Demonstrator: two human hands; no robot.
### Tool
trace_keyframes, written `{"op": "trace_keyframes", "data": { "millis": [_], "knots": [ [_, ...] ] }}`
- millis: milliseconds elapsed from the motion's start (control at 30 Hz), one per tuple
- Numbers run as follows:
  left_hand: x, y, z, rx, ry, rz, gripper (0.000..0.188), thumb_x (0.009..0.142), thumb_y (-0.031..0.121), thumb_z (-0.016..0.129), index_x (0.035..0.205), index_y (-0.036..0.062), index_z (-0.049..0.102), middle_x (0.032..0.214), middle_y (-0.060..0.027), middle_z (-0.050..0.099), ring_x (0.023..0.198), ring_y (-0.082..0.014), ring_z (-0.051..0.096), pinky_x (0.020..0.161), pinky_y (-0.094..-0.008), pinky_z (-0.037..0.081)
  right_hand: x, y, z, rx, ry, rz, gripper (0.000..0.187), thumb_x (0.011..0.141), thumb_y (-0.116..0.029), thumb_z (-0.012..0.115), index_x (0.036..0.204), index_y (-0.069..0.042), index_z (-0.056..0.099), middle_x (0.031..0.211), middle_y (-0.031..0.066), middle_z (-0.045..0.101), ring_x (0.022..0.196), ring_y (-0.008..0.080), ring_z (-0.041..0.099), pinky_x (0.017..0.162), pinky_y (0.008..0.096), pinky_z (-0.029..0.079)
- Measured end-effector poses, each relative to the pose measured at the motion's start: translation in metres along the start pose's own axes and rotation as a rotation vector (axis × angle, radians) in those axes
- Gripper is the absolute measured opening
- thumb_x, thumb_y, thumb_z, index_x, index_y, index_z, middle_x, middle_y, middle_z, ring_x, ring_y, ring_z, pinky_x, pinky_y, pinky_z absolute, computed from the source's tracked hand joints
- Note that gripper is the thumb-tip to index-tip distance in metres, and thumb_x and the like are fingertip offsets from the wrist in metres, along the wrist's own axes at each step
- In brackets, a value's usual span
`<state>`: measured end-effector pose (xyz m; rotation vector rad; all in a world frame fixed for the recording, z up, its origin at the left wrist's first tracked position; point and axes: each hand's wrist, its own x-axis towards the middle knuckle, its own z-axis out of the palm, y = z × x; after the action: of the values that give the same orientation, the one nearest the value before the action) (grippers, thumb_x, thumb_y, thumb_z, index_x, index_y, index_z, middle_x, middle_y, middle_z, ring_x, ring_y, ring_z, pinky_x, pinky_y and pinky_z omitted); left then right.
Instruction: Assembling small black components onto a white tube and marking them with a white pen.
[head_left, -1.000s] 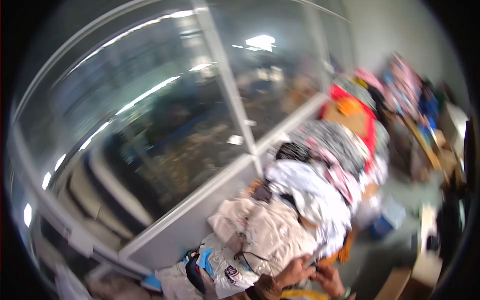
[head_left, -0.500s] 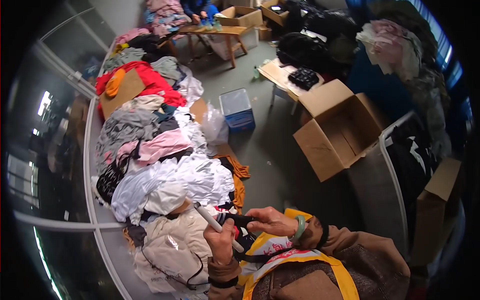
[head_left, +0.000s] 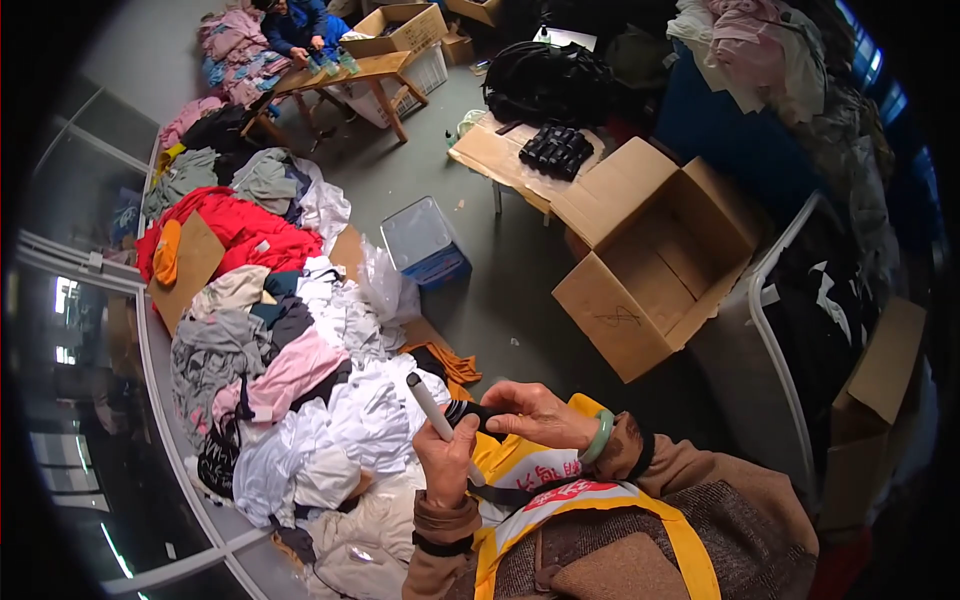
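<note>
My left hand [head_left: 447, 460] is closed around a slim white rod with a dark tip [head_left: 428, 405], which slants up to the left. Between my two hands is a small black piece with fine pale lines [head_left: 462, 411]; whether it is cloth or a strap I cannot tell. Left thumb and fingers press on its near end. My right hand [head_left: 545, 415], with a green bangle [head_left: 600, 436] at the wrist, pinches the other end with curled fingers. Both hands are in front of my yellow and white apron [head_left: 530, 470].
Heaped clothes [head_left: 330, 420] run along the glass partition at left. An open cardboard box [head_left: 640, 290] stands at right, near a grey-walled bin [head_left: 735, 350]. Beyond are a blue tub [head_left: 425, 240], a low table [head_left: 515, 160] with a black bundle, and a person [head_left: 300, 30] at a wooden bench [head_left: 375, 70].
The view has shifted, so the room's things sit further left and the person at the bench shows more. My hands keep hold of the white rod and black piece, now slightly higher in view.
</note>
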<state>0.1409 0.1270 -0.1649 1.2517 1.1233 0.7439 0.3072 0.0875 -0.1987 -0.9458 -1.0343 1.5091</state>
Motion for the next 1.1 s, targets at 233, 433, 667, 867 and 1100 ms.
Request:
{"op": "trace_keyframes", "data": {
  "millis": [233,433,667,867,1100],
  "knots": [
    [0.130,0.031,-0.001,0.073,-0.159,0.057,0.015,0.081,0.007,0.065,0.086,-0.0038,0.057,0.068,-0.0011,0.056,0.061,-0.0076,0.049,0.055,-0.0223,0.042,0.091,-0.014,-0.045,0.169,0.153,-0.003,0.024,0.081,-0.007,0.064,0.100,0.000,0.052,0.086,0.0039,0.058,0.078,0.0078,0.054,0.071,0.0227,0.047],
    [0.232,0.053,-0.005,0.116,-0.324,0.178,0.011,0.080,0.006,0.065,0.087,-0.0002,0.058,0.066,0.0016,0.054,0.057,-0.0036,0.046,0.047,-0.0176,0.036,0.165,-0.051,-0.064,-0.131,0.394,-0.082,0.023,0.077,-0.005,0.065,0.095,-0.003,0.051,0.078,0.0004,0.052,0.069,0.0064,0.050,0.064,0.0211,0.045],
    [0.333,0.062,0.012,0.159,-0.289,0.106,0.016,0.079,0.006,0.066,0.092,0.0007,0.059,0.068,0.0021,0.055,0.060,-0.0034,0.047,0.047,-0.0176,0.036,0.246,-0.051,-0.139,-0.258,0.464,-0.033,0.021,0.073,-0.004,0.066,0.086,-0.005,0.049,0.074,-0.0018,0.049,0.065,0.0055,0.046,0.057,0.0210,0.041],
    [0.435,0.059,0.015,0.129,-0.036,-0.287,0.014,0.081,0.008,0.064,0.092,0.0016,0.057,0.065,0.0007,0.053,0.053,-0.0041,0.045,0.041,-0.0188,0.033,0.337,-0.003,-0.325,-0.065,0.948,-0.019,0.022,0.065,-0.001,0.069,0.078,-0.005,0.051,0.070,-0.0029,0.049,0.065,0.0058,0.047,0.057,0.0211,0.041],
    [0.556,0.081,0.102,0.120,0.006,-0.479,0.011,0.081,0.007,0.061,0.090,0.0027,0.056,0.061,0.0005,0.051,0.047,-0.0044,0.043,0.039,-0.0176,0.031,0.398,0.078,-0.540,-0.263,1.499,0.201,0.019,0.062,-0.005,0.071,0.072,-0.005,0.054,0.064,-0.0008,0.051,0.061,0.0099,0.049,0.058,0.0245,0.043]
  ]
}}
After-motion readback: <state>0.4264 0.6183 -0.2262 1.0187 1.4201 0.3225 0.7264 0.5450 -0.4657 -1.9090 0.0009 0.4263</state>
